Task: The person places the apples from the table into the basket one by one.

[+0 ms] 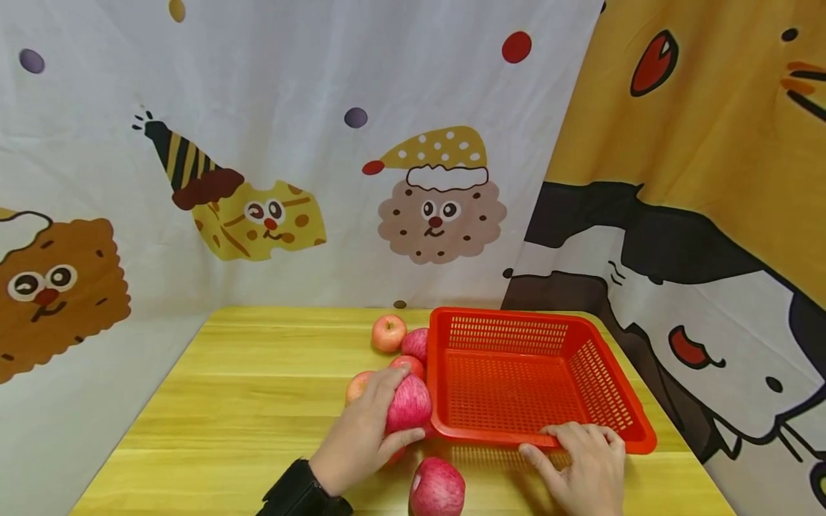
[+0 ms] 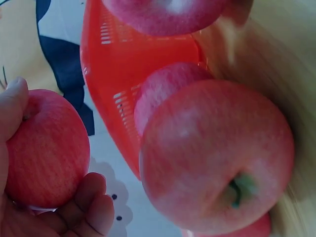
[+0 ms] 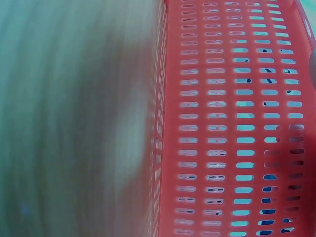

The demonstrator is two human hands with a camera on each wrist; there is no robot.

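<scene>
My left hand (image 1: 364, 430) grips a pinkish-red apple (image 1: 409, 405) just left of the red plastic basket (image 1: 542, 438). In the left wrist view, the thumb and curled fingers lie round that apple (image 2: 49, 150). Several other apples crowd the basket's left side, among them a paler apple (image 1: 388, 333) at the back; some are partly hidden behind the hand. Another apple (image 1: 437, 487) sits nearer the front edge. My right hand (image 1: 584, 462) holds the basket's front rim, thumb outside and fingers over the top. No apples show inside the basket.
The wooden table (image 1: 245, 401) extends to the left of the apples. Behind it hangs a white curtain (image 1: 277, 86) with cartoon prints, and a yellow printed cloth (image 1: 710, 122) hangs on the right. The basket's slotted wall (image 3: 237, 118) fills much of the right wrist view.
</scene>
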